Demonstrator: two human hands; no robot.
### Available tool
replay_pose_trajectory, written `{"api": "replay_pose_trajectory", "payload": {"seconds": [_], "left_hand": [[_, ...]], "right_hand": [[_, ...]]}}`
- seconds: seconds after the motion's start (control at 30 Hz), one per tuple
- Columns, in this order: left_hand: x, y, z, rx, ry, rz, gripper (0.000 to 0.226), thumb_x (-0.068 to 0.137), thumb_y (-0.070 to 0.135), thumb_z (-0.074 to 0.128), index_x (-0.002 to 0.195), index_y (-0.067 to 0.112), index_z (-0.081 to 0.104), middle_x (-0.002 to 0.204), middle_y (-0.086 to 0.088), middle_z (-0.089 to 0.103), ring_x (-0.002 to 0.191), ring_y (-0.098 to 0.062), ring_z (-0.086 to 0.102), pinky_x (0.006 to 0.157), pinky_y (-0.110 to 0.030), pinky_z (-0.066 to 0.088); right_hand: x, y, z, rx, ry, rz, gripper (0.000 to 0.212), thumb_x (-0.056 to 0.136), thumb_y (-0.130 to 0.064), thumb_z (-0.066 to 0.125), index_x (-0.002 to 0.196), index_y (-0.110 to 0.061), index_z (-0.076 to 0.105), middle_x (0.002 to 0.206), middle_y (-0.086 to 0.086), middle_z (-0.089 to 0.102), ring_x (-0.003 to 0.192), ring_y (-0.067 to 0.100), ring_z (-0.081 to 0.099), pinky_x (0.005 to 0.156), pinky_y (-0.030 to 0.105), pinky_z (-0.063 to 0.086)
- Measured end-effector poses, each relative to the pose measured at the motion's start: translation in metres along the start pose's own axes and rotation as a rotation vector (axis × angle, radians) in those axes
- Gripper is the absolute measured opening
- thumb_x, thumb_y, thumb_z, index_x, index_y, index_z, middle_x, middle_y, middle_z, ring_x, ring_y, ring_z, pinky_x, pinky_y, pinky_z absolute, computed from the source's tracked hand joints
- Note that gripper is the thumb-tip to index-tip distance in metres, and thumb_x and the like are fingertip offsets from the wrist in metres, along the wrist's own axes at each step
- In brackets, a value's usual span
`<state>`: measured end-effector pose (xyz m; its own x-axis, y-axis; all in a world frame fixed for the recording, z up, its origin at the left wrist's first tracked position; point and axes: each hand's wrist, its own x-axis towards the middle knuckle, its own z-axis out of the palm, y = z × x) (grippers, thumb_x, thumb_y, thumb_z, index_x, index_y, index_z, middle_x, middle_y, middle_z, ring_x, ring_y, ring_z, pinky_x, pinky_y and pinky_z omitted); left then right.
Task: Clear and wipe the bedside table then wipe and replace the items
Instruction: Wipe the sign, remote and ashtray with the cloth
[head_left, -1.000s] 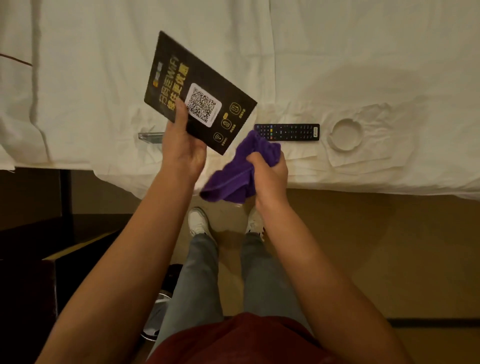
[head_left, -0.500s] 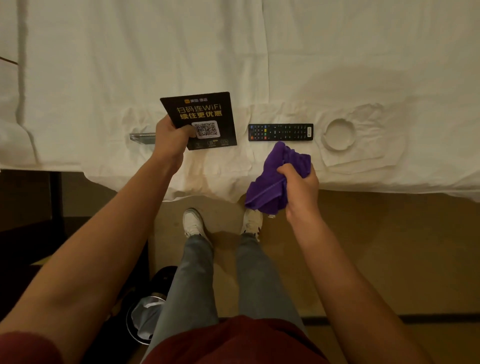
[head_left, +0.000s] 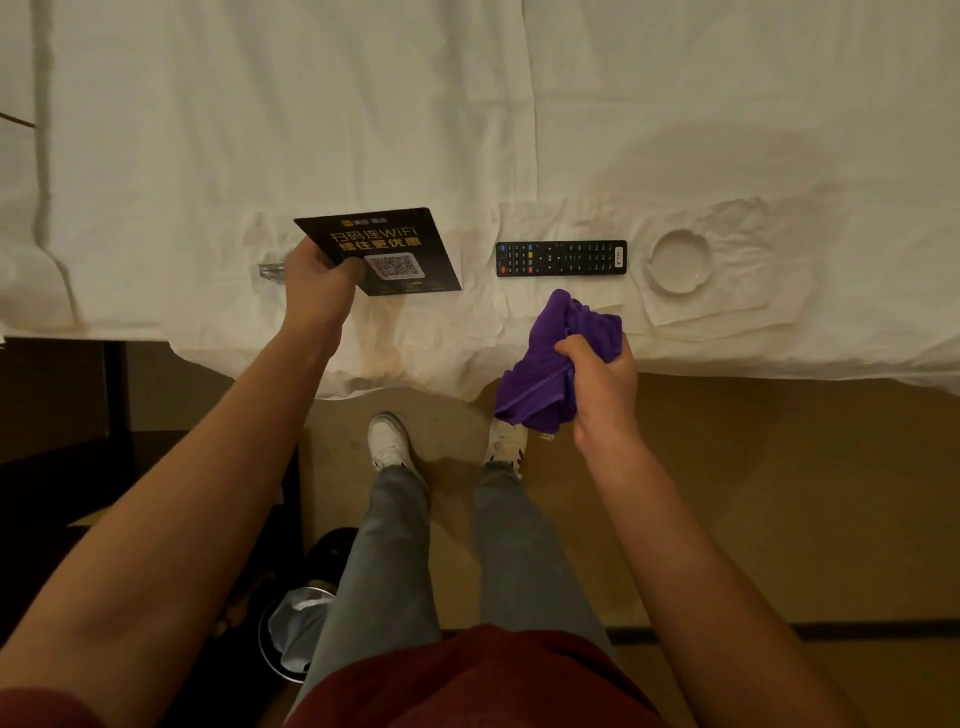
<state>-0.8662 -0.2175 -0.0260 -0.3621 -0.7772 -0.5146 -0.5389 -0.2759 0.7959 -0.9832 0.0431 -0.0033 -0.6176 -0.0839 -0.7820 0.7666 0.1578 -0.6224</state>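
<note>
I have the left hand (head_left: 317, 283) closed on the lower left corner of the card (head_left: 387, 244), thumb on its printed face, holding it low over the bed (head_left: 467, 104) in the middle of the frame. Whether the card's far edge touches the sheet I cannot tell. Just left of that hand a clear stand (head_left: 270, 271) peeks out, mostly hidden behind the knuckles.

The right hand (head_left: 602, 387) is fisted around the bunched purple cloth (head_left: 550, 374), lower right of centre, at the bed's edge and hanging partly below it.

My guess is the card is wiped and the remote (head_left: 561, 257) comes next. That is the relation that matters: the remote lies on the sheet directly above the cloth hand in the frame, near it, with its long axis running left to right across the picture, parallel to the bed edge. The right hand is plainly the nearer one; the left would have to drop the card and reach across. Beyond the remote, further right, an ashtray (head_left: 681, 262) sits on the sheet, pale on pale.

A bin (head_left: 291, 639) stands at lower left by my legs.
</note>
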Motion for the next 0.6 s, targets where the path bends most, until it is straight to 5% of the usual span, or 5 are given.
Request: {"api": "replay_pose_trajectory", "payload": {"seconds": [0.2,0.4,0.6], "left_hand": [[-0.013,0.013,-0.008,-0.024,0.015,0.051,0.038,0.069,0.012,0.067,0.104,0.026,0.062,0.105,0.001,0.071,0.110,-0.023,0.067,0.098,-0.048,0.056],[-0.029,0.026,-0.025,-0.090,0.018,0.148,0.051,0.072,0.018,0.062,0.123,0.019,0.058,0.103,0.002,0.066,0.103,-0.013,0.063,0.079,-0.018,0.052],[-0.054,0.035,-0.021,0.055,0.139,0.299,0.049,0.084,0.028,0.067,0.131,0.020,0.055,0.132,0.005,0.063,0.127,-0.004,0.055,0.114,-0.038,0.043]], "right_hand": [[0.001,-0.002,0.000,-0.004,0.010,-0.014,0.039,0.081,-0.010,0.077,0.104,-0.037,0.062,0.108,0.000,0.069,0.092,0.018,0.072,0.063,0.022,0.058],[0.000,-0.004,-0.003,0.018,-0.002,-0.013,0.039,0.081,-0.009,0.076,0.106,-0.035,0.063,0.108,0.000,0.069,0.092,0.019,0.072,0.064,0.023,0.058],[0.001,-0.012,-0.009,0.027,-0.026,-0.033,0.041,0.079,-0.009,0.078,0.109,-0.033,0.064,0.108,-0.002,0.070,0.090,0.015,0.073,0.064,0.021,0.058]]}}
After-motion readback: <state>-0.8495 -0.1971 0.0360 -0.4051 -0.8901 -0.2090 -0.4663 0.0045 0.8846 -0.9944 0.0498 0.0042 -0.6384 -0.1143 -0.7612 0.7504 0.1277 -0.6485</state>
